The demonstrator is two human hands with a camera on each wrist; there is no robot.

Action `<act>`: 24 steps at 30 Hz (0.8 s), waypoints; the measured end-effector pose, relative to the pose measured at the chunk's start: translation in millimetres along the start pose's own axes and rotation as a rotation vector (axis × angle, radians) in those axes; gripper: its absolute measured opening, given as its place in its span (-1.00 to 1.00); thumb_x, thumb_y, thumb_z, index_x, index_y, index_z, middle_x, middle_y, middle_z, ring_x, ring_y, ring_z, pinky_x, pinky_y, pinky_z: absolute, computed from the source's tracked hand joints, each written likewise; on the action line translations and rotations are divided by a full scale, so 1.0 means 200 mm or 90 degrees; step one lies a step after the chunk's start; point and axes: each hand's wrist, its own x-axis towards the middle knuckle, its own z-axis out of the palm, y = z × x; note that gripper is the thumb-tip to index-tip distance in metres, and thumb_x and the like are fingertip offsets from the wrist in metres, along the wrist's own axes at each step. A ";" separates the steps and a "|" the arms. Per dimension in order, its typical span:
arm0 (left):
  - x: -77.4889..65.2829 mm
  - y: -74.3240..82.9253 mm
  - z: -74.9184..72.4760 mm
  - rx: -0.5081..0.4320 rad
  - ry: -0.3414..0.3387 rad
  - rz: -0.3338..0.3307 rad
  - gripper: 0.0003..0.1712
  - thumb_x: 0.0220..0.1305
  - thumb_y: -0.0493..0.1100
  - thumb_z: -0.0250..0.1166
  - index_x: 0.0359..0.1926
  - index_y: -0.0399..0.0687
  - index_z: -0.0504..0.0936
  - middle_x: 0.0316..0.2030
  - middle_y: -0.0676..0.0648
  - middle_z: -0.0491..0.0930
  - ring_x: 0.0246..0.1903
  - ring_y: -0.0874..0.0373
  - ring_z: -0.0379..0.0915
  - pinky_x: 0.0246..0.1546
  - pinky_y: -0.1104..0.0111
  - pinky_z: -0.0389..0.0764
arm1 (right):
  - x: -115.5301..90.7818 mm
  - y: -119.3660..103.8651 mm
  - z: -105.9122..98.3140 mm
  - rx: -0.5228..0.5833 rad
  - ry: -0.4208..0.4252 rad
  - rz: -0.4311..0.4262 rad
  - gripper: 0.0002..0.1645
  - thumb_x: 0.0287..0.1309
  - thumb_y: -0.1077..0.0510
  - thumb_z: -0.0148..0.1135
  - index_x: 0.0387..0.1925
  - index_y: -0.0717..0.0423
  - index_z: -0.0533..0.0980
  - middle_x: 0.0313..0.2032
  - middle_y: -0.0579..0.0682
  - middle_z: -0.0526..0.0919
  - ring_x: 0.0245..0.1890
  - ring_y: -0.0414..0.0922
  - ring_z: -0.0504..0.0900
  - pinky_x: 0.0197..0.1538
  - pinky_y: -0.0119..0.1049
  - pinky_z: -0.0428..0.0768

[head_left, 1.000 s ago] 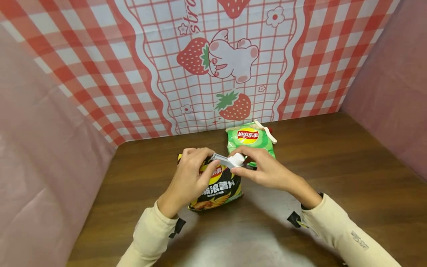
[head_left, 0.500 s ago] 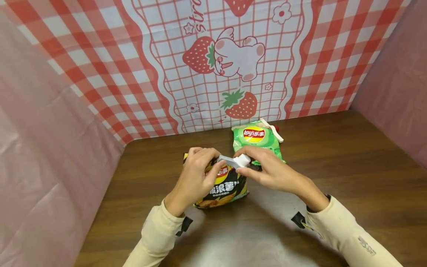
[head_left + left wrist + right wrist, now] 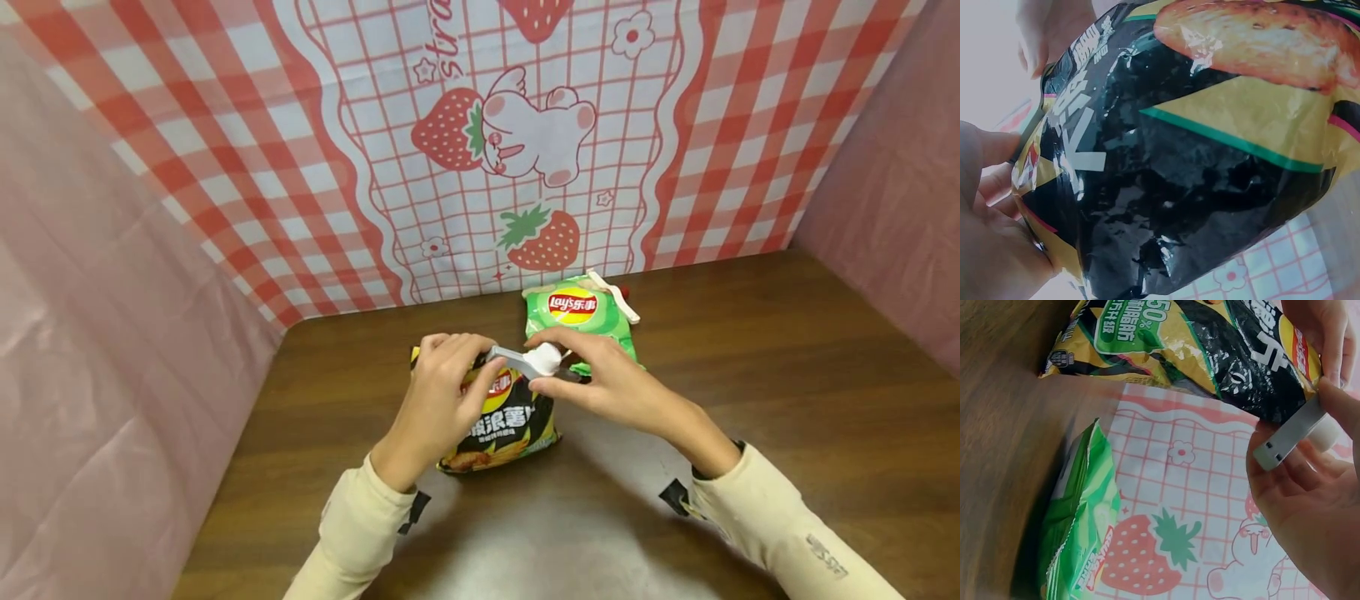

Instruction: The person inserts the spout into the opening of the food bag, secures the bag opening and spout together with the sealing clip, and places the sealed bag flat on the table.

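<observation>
In the head view, a black Lay's chip bag (image 3: 510, 425) hangs upright between the hands. Along its top edge runs a grey bag clip (image 3: 512, 358) with a round white cap (image 3: 545, 358). The left hand (image 3: 442, 396) pinches the clip and bag top at the left end, thumb toward the wearer. From the other side, the right hand (image 3: 611, 379) grips the clip's right end, with thumb and forefinger around the white cap. The right wrist view shows that end of the clip (image 3: 1291, 434) sticking out past the bag's corner, over the right fingers.
A green Lay's bag (image 3: 573, 321) stands at the back of the wooden table (image 3: 720, 350), a white strip clip (image 3: 615, 297) across its upper right corner. Behind rises a red-checked strawberry cloth (image 3: 540, 167). Pink cloth walls (image 3: 112, 333) flank the table.
The head view has swung a little, so everything sits slightly farther right than a second ago. Both hands keep hold of the clip and bag top in nearly the same pose.
</observation>
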 end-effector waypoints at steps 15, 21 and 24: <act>-0.04 -0.02 -0.07 -0.021 0.001 -0.033 -0.87 0.38 -0.14 0.29 -0.16 -0.10 0.65 -0.26 0.04 0.67 -0.19 0.21 0.55 0.04 0.15 0.32 | -0.04 0.03 0.00 -0.033 -0.052 0.006 -0.98 0.29 0.17 0.30 -0.27 0.01 0.64 -0.43 -0.22 0.64 -0.42 -0.33 0.52 -0.32 -0.35 0.53; -0.05 -0.06 -0.10 -0.027 0.020 -0.040 -0.87 0.37 -0.16 0.29 -0.16 -0.12 0.65 -0.24 0.02 0.68 -0.18 0.19 0.56 0.03 0.15 0.33 | -0.06 0.04 -0.01 -0.039 -0.069 0.038 -0.89 0.33 0.14 0.27 -0.16 0.03 0.64 -0.39 -0.20 0.70 -0.39 -0.34 0.62 -0.30 -0.34 0.60; -0.05 -0.09 -0.11 -0.031 0.031 -0.042 -0.89 0.37 -0.17 0.28 -0.18 -0.12 0.65 -0.24 0.02 0.68 -0.19 0.17 0.58 0.00 0.15 0.34 | -0.08 0.05 -0.02 -0.038 -0.080 0.057 -0.82 0.36 0.12 0.24 -0.09 0.10 0.63 -0.33 -0.15 0.73 -0.32 -0.33 0.67 -0.23 -0.33 0.63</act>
